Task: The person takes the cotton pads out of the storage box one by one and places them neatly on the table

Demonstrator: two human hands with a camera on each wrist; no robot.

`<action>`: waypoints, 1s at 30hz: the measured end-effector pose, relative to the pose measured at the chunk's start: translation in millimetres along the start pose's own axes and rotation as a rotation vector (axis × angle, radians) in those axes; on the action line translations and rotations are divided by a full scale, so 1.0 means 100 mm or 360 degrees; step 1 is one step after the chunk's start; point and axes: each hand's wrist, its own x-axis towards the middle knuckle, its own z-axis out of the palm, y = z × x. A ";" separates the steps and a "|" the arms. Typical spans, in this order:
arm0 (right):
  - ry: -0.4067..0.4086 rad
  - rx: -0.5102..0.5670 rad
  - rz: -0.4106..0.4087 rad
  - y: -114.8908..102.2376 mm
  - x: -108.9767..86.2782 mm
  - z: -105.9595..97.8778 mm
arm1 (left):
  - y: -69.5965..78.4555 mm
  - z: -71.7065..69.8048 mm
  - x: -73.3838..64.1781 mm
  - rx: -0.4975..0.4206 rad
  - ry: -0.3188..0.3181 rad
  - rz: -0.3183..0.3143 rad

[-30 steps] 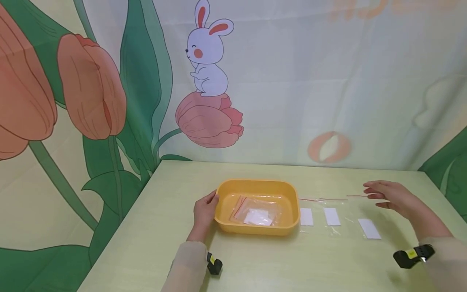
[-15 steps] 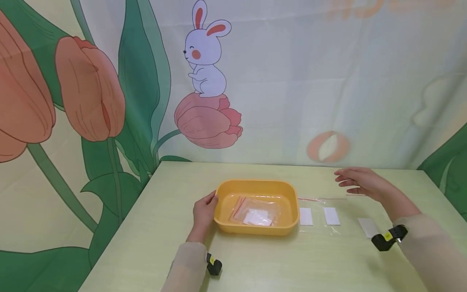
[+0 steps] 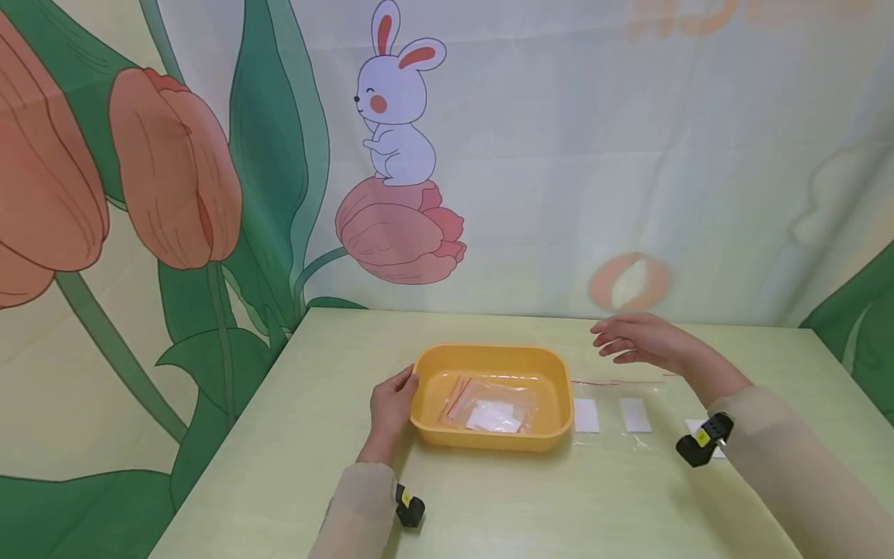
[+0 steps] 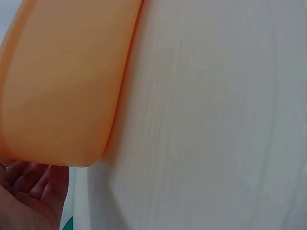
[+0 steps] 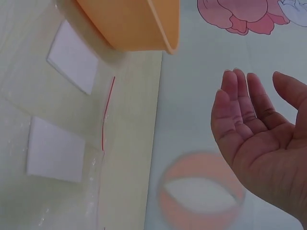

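Observation:
A yellow plastic basin (image 3: 489,441) stands on the table, with several clear zip bags (image 3: 494,404) with red seal strips and white cards lying in it. At its left end my left hand (image 3: 393,404) grips the rim; in the left wrist view the fingers of that hand (image 4: 36,191) show partly behind the basin wall (image 4: 62,86). My right hand (image 3: 646,341) hovers over the back of the table, right of the basin, fingers loosely extended and holding nothing. In the right wrist view its palm (image 5: 264,134) faces the camera.
Right of the basin lie flat clear bags with a white card (image 3: 586,415), a second white card (image 3: 635,415) and a third, partly hidden by the right wrist camera (image 3: 705,440). Behind the table (image 3: 335,357) hangs a printed cloth (image 3: 531,194) with tulips and a rabbit.
My right hand has moved left and slightly back, from above the rightmost bag towards the basin. The left hand and the basin have stayed in place.

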 end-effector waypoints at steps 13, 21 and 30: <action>-0.0203 -0.0219 0.0150 -0.30 0.37 0.14 | 0.01 0.01 -0.01 0.0037 0.0000 0.0034; -0.0325 -0.0311 0.0233 -0.45 0.59 0.32 | 0.02 0.00 -0.02 0.0042 0.0007 0.0050; -0.0441 -0.0405 0.0306 -0.57 0.76 0.49 | 0.01 0.00 -0.01 0.0021 0.0003 0.0027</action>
